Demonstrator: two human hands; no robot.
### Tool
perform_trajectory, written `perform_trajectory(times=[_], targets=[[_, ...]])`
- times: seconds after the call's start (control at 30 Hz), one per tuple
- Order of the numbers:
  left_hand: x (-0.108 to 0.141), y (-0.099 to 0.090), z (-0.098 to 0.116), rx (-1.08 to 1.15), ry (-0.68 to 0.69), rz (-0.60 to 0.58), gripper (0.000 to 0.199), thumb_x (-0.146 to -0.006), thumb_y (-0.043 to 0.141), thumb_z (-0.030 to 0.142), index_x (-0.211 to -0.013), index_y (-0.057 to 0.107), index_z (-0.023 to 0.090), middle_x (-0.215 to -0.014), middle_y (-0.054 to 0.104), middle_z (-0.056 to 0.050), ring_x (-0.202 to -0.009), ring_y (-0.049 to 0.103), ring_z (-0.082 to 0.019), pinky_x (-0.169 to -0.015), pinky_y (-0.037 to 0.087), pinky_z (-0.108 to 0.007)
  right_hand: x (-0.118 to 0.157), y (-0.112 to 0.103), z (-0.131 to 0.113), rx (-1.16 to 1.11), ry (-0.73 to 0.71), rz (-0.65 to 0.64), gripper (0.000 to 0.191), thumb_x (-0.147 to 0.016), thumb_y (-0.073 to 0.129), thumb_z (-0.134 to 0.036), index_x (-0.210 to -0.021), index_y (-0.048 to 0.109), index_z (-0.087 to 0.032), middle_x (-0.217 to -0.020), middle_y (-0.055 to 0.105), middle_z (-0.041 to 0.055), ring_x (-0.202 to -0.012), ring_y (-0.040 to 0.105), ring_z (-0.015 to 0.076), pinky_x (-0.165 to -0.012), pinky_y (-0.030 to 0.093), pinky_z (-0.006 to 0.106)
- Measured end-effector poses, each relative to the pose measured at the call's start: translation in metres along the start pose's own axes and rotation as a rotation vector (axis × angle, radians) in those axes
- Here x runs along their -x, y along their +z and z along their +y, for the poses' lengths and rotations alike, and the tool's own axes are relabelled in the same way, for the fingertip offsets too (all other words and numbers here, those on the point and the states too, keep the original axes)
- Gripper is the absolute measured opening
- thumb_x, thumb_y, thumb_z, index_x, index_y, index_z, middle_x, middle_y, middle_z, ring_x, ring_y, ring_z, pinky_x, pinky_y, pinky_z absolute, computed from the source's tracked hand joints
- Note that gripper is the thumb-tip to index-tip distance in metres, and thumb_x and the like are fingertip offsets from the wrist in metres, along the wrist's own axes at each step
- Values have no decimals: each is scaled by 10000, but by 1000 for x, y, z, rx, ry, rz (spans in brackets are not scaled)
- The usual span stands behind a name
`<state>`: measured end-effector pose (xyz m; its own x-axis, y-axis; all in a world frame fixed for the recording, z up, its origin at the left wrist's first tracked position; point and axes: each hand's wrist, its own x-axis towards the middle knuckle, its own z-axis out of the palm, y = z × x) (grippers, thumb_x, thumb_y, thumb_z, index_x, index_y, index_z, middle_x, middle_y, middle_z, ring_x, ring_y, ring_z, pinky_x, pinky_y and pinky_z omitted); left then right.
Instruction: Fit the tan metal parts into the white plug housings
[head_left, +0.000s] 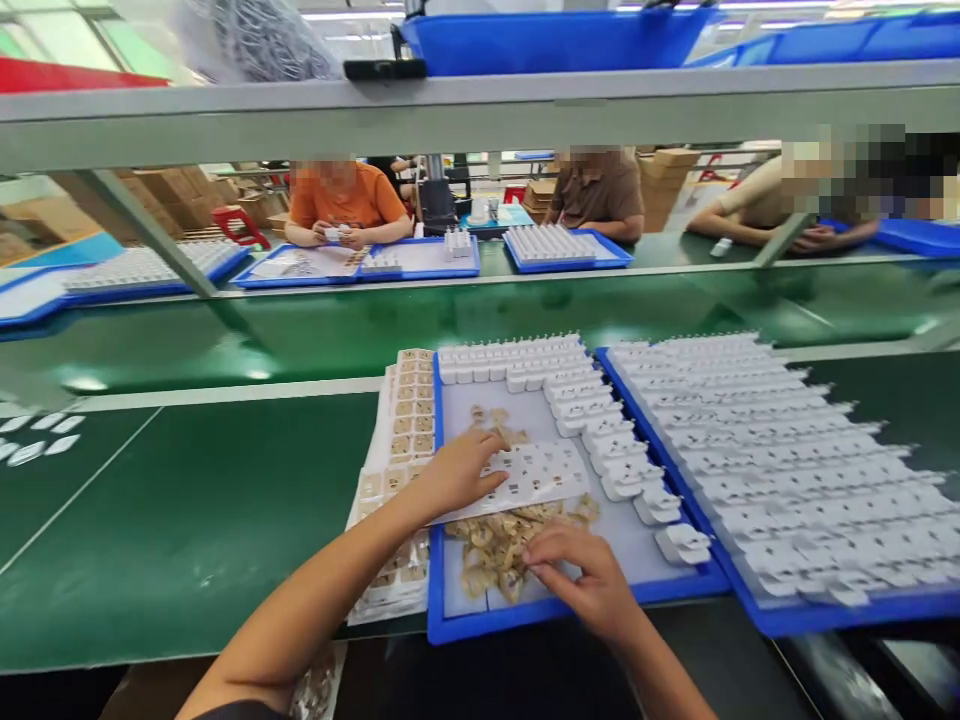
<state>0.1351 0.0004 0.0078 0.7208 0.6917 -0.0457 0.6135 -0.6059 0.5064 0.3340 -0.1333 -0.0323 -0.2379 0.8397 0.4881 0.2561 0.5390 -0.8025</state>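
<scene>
My left hand (466,472) lies over the left end of a white sheet (547,472) dotted with small dark pieces, its thumb and fingers apart. Below the sheet is a heap of thin yellowish, see-through peeled pieces (491,555). Against the right side of this heap, my right hand (585,575) has thumb and fingertips brought together; whatever is between them is too small to make out. Both hands are over a blue-rimmed tray (438,430). White plastic housings (607,445) stand along its far and right sides.
A second blue tray (780,622) on the right holds rows of white housings (780,470). Sheets of yellowish stickers (412,410) lie left of my tray on the green table (225,520). A shelf beam (480,115) crosses above. Co-workers sit opposite, including one in orange (349,205).
</scene>
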Motion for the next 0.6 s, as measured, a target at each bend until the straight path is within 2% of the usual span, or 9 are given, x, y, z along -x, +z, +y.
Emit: perform_trajectory(times=[0.13, 0.27, 0.37, 0.43, 0.5, 0.6], targets=[[-46, 26, 41, -95, 325, -61, 397, -928, 634, 272, -1304, 609, 148, -1300, 646, -149, -1211, 583, -315, -1050, 457, -435, 11, 2, -8, -4, 22, 65, 118, -929, 645, -187, -901, 750, -232, -804, 787, 39, -750, 747, 176, -739, 588, 310], [-80, 54, 85, -262, 743, -1, 512, -905, 654, 270, -1398, 560, 167, -1500, 520, -130, -1405, 421, -353, -1158, 352, -475, 21, 1, -12, -29, 53, 49, 153, -942, 640, -266, -864, 762, -218, -774, 782, 59, -743, 747, 185, -701, 601, 304], [-91, 70, 117, -422, 989, 59, 470, -972, 503, 205, -1440, 546, 224, -1547, 498, -29, -1485, 356, -285, -1226, 263, -467, 28, 0, -13, -29, 66, 28, 200, -952, 632, -305, -836, 766, -213, -760, 786, 65, -711, 754, 186, -672, 613, 286], [-95, 77, 135, -567, 1125, 114, 493, -1005, 364, 163, -1444, 561, 269, -1523, 529, 16, -1463, 412, -227, -1226, 275, -422, 30, -2, -12, -1, 77, 36, 195, -948, 639, -303, -822, 765, -225, -742, 791, 56, -690, 766, 193, -658, 626, 268], [-101, 84, 147, -714, 1144, 138, 472, -1008, 352, 204, -1349, 658, 319, -1483, 574, 36, -1412, 489, -199, -1166, 365, -384, 31, -5, -8, 50, 53, 43, 141, -924, 665, -268, -827, 766, -250, -734, 798, 40, -661, 778, 205, -661, 641, 264], [-112, 92, 155, -859, 1128, 188, 477, -985, 395, 207, -1262, 689, 462, -1359, 670, 52, -1346, 558, -151, -1064, 453, -368, 32, -10, 6, 74, -7, 40, 102, -881, 692, -252, -865, 771, -315, -740, 808, 18, -634, 786, 234, -636, 664, 279]])
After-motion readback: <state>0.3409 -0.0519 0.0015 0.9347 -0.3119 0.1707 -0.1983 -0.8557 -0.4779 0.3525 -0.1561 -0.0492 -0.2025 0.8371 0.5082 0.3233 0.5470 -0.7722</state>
